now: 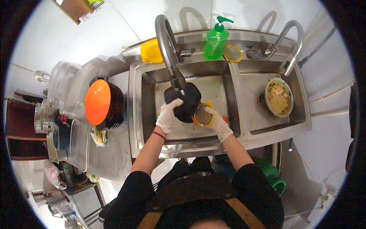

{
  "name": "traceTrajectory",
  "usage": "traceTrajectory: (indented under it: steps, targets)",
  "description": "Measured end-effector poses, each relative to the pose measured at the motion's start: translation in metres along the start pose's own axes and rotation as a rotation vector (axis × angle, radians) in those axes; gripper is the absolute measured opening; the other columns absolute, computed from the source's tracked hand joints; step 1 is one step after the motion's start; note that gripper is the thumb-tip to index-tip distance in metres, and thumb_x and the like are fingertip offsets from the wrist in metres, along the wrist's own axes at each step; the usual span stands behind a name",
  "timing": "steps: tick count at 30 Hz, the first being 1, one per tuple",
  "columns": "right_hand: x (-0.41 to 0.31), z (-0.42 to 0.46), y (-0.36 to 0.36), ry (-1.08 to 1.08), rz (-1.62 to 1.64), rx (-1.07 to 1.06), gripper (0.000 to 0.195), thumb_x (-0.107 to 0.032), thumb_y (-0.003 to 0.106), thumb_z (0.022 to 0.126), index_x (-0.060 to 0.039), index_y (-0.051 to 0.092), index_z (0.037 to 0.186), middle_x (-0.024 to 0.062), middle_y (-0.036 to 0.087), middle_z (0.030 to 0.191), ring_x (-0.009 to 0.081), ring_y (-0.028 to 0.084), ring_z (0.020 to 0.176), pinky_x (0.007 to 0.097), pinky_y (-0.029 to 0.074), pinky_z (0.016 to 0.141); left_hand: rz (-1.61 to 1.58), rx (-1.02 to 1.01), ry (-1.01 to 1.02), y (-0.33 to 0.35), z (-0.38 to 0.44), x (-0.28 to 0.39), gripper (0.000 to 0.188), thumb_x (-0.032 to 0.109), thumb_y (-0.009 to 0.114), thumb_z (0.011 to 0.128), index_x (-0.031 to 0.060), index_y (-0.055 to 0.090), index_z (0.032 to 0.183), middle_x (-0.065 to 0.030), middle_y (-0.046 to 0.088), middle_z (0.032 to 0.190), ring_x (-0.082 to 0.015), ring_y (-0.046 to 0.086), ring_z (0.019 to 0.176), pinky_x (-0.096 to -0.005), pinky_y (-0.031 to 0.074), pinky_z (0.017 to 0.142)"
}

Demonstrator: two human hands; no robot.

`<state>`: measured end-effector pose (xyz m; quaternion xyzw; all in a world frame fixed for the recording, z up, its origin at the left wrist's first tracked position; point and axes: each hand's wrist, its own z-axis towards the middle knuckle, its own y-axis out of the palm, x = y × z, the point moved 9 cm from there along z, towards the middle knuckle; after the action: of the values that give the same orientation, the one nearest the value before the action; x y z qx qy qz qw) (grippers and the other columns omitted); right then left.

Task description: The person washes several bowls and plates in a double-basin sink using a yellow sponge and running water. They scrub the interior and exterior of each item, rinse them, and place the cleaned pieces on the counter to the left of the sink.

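Over the left basin of a steel double sink [188, 144], my gloved left hand [168, 116] grips a black bowl [186, 98] by its near left side, thumb on top. The bowl's dark side faces up, right below the spout of a tall pull-down faucet [165, 43]. In my gloved right hand [218, 123] is a grey scrub pad with a yellow rim [203, 116], held at the bowl's right edge. Small orange patches show on either side of this hand; what they belong to is hidden.
Left on the steel counter stand stacked black bowls with orange insides [98, 103], a folded cloth [99, 136] and a wire basket [78, 144]. Behind the sink are a green soap pump bottle [216, 43] and another pad [233, 53]. A strainer of food scraps [278, 98] sits in the right basin.
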<state>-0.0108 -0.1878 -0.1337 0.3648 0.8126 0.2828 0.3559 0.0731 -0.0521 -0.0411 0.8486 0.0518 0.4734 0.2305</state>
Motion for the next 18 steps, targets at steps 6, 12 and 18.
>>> traceTrajectory:
  steps: [6,12,18]
  targets:
    - [-0.022,-0.021,-0.028,-0.126,-0.071,0.187,0.041,-0.035,0.056,0.077,-0.0154,0.048,0.113,0.0072,0.057,0.103,0.0241,0.056,0.088,0.0423,0.048,0.062,1.473,-0.147,0.509,0.016,0.01,-0.03,0.022,0.017,0.058,0.074,0.0063,0.061,0.093,-0.0123,0.062,0.079,-0.0226,0.06,0.07,-0.0348,0.046,0.06]
    - [-0.056,-0.05,-0.049,-0.327,-0.085,0.27,0.042,-0.024,0.058,0.076,-0.0102,0.048,0.114,0.0071,0.056,0.102,0.0225,0.056,0.089,0.0359,0.05,0.066,1.982,-0.446,0.591,0.035,-0.026,-0.062,0.029,0.004,0.05,0.073,0.0045,0.053,0.102,-0.0116,0.06,0.074,-0.0279,0.06,0.07,-0.0378,0.047,0.058]
    - [-0.083,-0.066,0.083,-0.937,-1.418,-0.062,0.041,-0.009,0.058,0.076,-0.0087,0.051,0.117,0.0086,0.051,0.12,0.0227,0.049,0.109,0.0304,0.038,0.092,1.973,-0.679,0.473,0.041,-0.043,-0.076,0.025,0.004,0.05,0.073,0.0061,0.053,0.098,-0.0115,0.06,0.073,-0.0296,0.06,0.071,-0.0387,0.047,0.059]
